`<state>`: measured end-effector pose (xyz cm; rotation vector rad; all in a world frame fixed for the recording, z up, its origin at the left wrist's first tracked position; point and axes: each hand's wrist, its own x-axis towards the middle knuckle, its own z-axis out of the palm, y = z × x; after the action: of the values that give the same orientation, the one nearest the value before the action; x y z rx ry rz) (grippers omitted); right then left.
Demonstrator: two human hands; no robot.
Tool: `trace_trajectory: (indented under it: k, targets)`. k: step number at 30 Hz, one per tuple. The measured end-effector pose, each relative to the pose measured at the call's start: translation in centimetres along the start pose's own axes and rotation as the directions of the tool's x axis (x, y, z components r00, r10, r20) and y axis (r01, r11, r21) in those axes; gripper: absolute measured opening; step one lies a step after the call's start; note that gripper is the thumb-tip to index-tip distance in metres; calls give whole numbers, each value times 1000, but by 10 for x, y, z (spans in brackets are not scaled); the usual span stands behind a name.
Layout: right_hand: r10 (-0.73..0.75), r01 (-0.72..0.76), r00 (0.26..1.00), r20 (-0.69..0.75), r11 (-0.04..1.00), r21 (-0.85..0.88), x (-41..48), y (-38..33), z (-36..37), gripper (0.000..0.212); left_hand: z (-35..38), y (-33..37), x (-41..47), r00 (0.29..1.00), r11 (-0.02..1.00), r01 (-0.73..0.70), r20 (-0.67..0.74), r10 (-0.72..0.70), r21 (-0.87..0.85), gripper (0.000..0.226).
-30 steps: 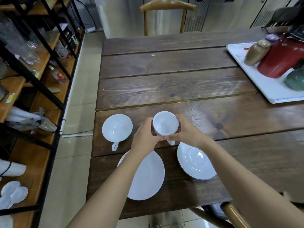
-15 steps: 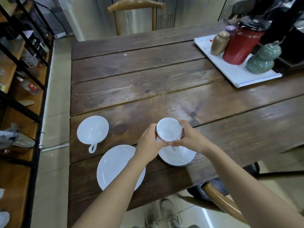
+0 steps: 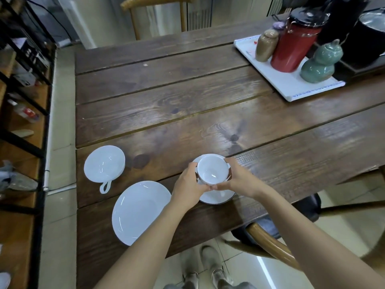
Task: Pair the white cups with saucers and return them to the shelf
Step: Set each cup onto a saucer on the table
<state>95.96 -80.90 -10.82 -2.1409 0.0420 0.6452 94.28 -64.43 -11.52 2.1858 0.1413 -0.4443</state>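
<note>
Both hands wrap a white cup (image 3: 210, 171) over a white saucer (image 3: 216, 197) near the table's front edge. My left hand (image 3: 188, 184) grips its left side and my right hand (image 3: 239, 177) its right side. Whether the cup rests on the saucer I cannot tell, since my hands hide its base. A second white cup (image 3: 104, 163) stands alone to the left, handle pointing toward me. A second white saucer (image 3: 140, 211) lies bare in front of it, at the table's front edge.
The dark wooden table (image 3: 187, 105) carries a white tray (image 3: 291, 84) at the far right with a red flask (image 3: 293, 42), a green gourd jar (image 3: 319, 63) and a brown jar (image 3: 266, 45). Wooden shelves (image 3: 23, 113) line the left. Chairs stand at the far side (image 3: 156, 5) and near right (image 3: 268, 247).
Both hands have carried the cup to the right and lowered it over the right saucer. The camera has swung right as well.
</note>
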Motion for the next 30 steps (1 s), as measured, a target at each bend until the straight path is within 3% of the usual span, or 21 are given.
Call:
trace_trajectory:
  k: [14,16,19,21,25,27,30]
  targets:
    - [8,0,999,53,987,-158,0,-9,-13,85,-10,3,-4,996,984,-8,85,-7,176,67]
    - [-20,15,999,-26,985,-174,3,-20,-18,86,-22,2,-8,999,983,-15,46,6,184,64]
    - [-135,117,985,-106,980,-160,11,-44,-12,82,-49,-3,-17,985,990,-36,-162,58,136,52]
    - [-176,166,983,-58,975,-144,18,-63,0,82,-70,-12,-22,927,997,-40,-371,64,72,41]
    - [-238,243,970,47,947,-208,35,-95,41,79,-116,-41,-32,669,997,0,-741,-59,-80,28]
    - [-267,284,959,98,925,-253,41,-112,62,75,-136,-61,-33,583,986,53,-797,-162,-161,31]
    - [-297,332,939,172,915,-231,50,-138,92,68,-158,-89,-32,581,927,172,-725,-370,-334,50]
